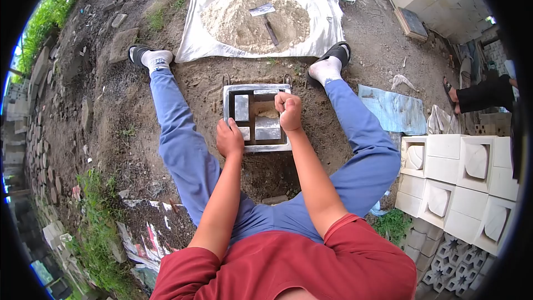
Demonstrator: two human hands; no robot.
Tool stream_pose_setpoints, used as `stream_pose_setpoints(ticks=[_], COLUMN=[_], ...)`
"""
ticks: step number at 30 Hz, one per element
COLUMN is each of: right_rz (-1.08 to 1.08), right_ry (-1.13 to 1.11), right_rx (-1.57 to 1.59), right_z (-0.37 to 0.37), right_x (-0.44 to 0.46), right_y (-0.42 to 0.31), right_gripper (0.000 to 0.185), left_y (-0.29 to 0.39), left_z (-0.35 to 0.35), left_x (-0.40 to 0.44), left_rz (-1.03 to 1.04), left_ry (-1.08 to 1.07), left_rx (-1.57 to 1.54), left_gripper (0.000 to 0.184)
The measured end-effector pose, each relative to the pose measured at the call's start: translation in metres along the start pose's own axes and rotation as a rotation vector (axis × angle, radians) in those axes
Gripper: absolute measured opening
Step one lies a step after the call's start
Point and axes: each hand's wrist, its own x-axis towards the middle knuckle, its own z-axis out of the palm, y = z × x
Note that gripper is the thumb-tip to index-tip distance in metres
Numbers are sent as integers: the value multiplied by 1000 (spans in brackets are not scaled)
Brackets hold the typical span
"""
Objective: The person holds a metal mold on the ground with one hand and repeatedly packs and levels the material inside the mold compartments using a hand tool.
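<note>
A square metal block mould (258, 148) lies on the ground between my legs, with grey metal plates inside and some pale sandy material in its middle right part. My left hand (229, 138) is at the mould's left side, its fingers curled over the edge near the lower left plate. Over the mould's upper right side, my right hand (289, 111) is closed in a fist. Whatever it may hold is hidden. Beyond the mould, a trowel (270, 30) rests on a heap of pale sand (227, 19), which lies on a white sack sheet (191, 41).
Pale cast blocks (444, 147) with hollow faces are stacked at the right. Nearer me are patterned vent blocks (452, 264). A blue-white sheet (391, 109) lies by my right knee. Another person's dark-clothed leg (483, 94) shows at the far right.
</note>
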Motion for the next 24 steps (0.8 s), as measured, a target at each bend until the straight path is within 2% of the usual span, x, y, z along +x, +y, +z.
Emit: stream_pose_setpoints(ticks=[1,5,7,11,13,15,17,24], right_rz=[7,38,75,-44,-60,-16,-105,44], right_ry=[2,44,107,155,166,160,106,116], right_rx=[4,53,189,88,42,4,-160,102], right_z=[2,-8,-8,0,1,-2,-6,-4], right_x=[-3,16,27,37,30,12,1,28], right_y=[-1,-6,-45,-101,-84,-30,3,-21], right_gripper=[71,68,66,66,67,70,73,64], left_y=[-4,-7,-4,-1,-2,-5,-6,-5], left_z=[-2,2,-2,-2,0,1,3,2], left_x=[-3,-3,-4,-5,-5,-4,-4,-5], left_rz=[-21,-16,-19,-33,-22,-13,-19,2], left_ry=[-54,-43,-44,-58,-47,-34,-50,-34], left_rx=[3,-25,-14,28,33,35,46,36], left_gripper=[48,47,48,54,56,58,58,59])
